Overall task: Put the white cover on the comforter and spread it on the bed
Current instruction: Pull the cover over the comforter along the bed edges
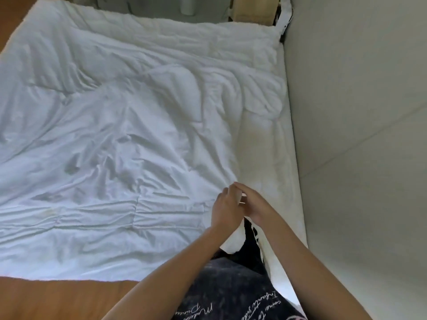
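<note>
White, rumpled comforter (111, 139) spread across most of the bed (286, 172) — near edge hanging toward the wooden floor (57, 301), far edge up by the headboard end. Both hands meeting at the near right corner (close together, fingers overlapping): left hand (225, 210) curled, seemingly pinching the fabric edge; right hand (254, 202) with fingers extended over it, grip impossible to tell. Bare mattress strip beside the pale wall (358, 112) — uncovered. Dark lettered shirt (231, 294) below.
</note>
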Motion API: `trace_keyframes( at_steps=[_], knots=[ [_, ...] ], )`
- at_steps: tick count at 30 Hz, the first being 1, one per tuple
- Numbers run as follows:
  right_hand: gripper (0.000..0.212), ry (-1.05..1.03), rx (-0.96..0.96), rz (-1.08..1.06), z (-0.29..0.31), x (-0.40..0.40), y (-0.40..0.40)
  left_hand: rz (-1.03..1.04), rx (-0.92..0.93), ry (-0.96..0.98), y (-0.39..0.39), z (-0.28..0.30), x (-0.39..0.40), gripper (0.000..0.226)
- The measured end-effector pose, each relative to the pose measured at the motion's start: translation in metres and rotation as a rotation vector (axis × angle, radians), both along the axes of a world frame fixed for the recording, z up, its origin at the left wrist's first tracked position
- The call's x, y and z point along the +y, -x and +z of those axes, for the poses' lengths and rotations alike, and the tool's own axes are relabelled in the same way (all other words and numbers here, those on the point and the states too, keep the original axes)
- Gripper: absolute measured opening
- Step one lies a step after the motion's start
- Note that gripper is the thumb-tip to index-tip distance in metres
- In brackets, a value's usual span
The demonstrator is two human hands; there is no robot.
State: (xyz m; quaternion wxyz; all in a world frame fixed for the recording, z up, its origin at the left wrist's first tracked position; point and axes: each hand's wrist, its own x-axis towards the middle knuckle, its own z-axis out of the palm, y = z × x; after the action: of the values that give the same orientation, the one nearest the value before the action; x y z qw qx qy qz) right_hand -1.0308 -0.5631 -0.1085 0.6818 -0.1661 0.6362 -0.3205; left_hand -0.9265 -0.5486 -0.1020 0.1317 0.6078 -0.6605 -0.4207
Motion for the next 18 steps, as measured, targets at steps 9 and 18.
trace_keyframes(
  at_steps=[9, 18],
  knots=[
    [0.017, -0.155, 0.216, -0.212, 0.002, 0.033, -0.046, 0.192, 0.020, 0.049, -0.042, -0.008, 0.069, 0.069],
    [0.059, -0.098, 0.221, -0.224, 0.013, 0.093, 0.028, -0.071, 0.105, -0.145, -0.023, -0.029, 0.108, 0.018]
  ],
)
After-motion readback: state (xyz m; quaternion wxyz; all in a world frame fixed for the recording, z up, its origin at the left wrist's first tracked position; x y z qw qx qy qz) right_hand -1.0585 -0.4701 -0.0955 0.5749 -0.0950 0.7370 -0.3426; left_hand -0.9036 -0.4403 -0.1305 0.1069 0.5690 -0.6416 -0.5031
